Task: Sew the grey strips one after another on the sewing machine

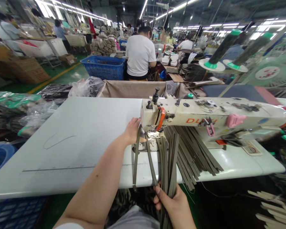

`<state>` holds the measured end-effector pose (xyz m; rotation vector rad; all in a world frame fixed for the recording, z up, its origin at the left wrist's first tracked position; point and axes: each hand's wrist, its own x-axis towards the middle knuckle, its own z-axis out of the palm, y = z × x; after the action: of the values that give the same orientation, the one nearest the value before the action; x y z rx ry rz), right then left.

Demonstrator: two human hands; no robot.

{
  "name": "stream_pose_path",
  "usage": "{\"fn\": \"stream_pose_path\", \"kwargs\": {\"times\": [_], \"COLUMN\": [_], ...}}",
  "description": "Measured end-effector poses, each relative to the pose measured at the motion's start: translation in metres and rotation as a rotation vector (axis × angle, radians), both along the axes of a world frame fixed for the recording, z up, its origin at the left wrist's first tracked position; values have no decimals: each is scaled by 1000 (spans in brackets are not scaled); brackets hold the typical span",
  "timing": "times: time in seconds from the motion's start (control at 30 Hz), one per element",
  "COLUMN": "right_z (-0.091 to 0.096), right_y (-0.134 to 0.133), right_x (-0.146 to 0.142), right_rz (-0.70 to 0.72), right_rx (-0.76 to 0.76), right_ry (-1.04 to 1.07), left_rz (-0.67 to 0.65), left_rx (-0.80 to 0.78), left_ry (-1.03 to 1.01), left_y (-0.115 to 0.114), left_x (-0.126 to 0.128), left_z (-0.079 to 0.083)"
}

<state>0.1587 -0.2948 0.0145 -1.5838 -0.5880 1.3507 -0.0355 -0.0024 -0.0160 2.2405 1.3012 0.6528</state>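
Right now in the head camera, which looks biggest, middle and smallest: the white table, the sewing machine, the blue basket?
1. white table
2. sewing machine
3. blue basket, though it sits farther away, so it may only look smallest.

- The left hand (132, 130) was bare, with no glove, ring or watch in view.
- The right hand (173, 203) was bare too.
- Both forearms were uncovered.
- Light grey clothing showed at the bottom edge.

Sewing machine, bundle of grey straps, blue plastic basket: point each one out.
sewing machine (205, 116): head view, on the cream arm by the orange lettering.
bundle of grey straps (169, 171): head view, mid-length, above the right hand.
blue plastic basket (102, 68): head view, on its front wall.
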Motion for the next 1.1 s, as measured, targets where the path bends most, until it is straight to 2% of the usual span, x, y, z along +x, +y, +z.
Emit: {"fn": "stream_pose_path", "kwargs": {"times": [0.13,0.23,0.33,0.43,0.6,0.87,1.1], "right_z": [11,18,17,11,5,3,-2], "right_y": [-4,-8,-16,-27,-36,-34,-35], "right_x": [-1,0,5,9,11,7,9], "right_rz": [-59,-105,-165,-131,-44,-80,-75], "right_rx": [-3,-65,-163,-210,-132,-128,-106], "right_ry": [84,240,389,438,377,187,144], "left_rz": [-10,-12,-23,-34,-55,-39,-22], "left_rx": [-33,-47,-52,-49,-55,-35,-36], "left_ry": [89,76,86,109,114,138,126], "left_y": [-8,-10,-9,-9,-9,-10,-10], "left_x": [3,5,6,7,8,8,8], "left_z": [6,10,13,14,16,13,15]}}
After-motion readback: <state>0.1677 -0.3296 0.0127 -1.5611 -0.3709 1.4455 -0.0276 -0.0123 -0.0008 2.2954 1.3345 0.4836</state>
